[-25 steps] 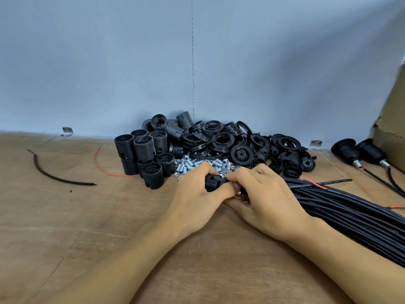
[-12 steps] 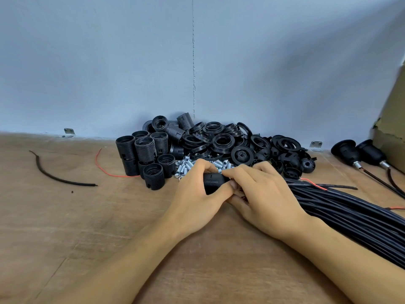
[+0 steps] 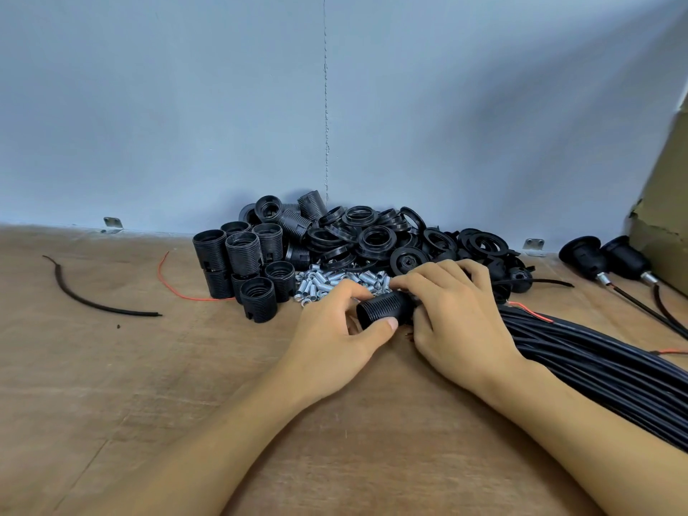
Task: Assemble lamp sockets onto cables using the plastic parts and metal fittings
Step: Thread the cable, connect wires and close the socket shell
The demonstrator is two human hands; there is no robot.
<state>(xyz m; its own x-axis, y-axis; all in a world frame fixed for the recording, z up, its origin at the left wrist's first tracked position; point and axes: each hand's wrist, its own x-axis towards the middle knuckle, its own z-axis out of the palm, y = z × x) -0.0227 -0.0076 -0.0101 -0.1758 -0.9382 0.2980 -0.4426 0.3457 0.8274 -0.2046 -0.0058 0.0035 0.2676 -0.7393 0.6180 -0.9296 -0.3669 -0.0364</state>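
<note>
Left hand pinches threaded socket; right hand grips far end.

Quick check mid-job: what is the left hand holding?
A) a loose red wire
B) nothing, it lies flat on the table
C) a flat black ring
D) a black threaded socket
D: the left hand pinches the black threaded socket between thumb and fingers, and the right hand grips its other end.
</note>
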